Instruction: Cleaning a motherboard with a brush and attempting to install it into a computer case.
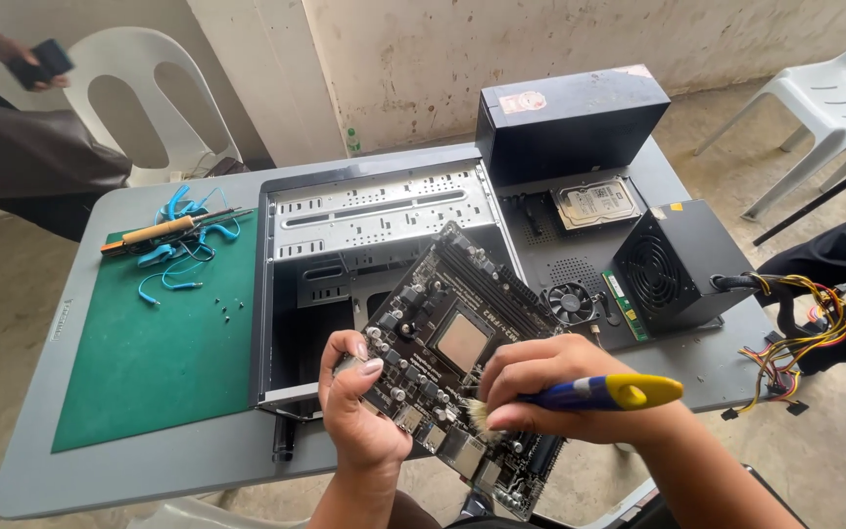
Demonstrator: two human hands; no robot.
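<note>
Two hands work at the 6 o'clock edge of the view: your left hand pinches the lower left edge of the motherboard, fingers curled over the rim and thumb behind, while your right hand is closed around a brush with a blue-and-yellow handle, bristles touching the board's lower middle. The board hangs tilted above the near edge of the grey table, in front of the open computer case. Judge it stiff, light and fragile, its face crowded with small parts; bare edges are the safest hold, as your left hand has it. At 9 o'clock lies a green mat with a few loose screws, and at 10 o'clock a wooden-handled tool among blue cables. At 12 o'clock stands a black box with a pale rectangular label on its top corner. At 1 o'clock lies a hard drive with a white label; at 2 o'clock, a black power supply trailing coloured wires.
</note>
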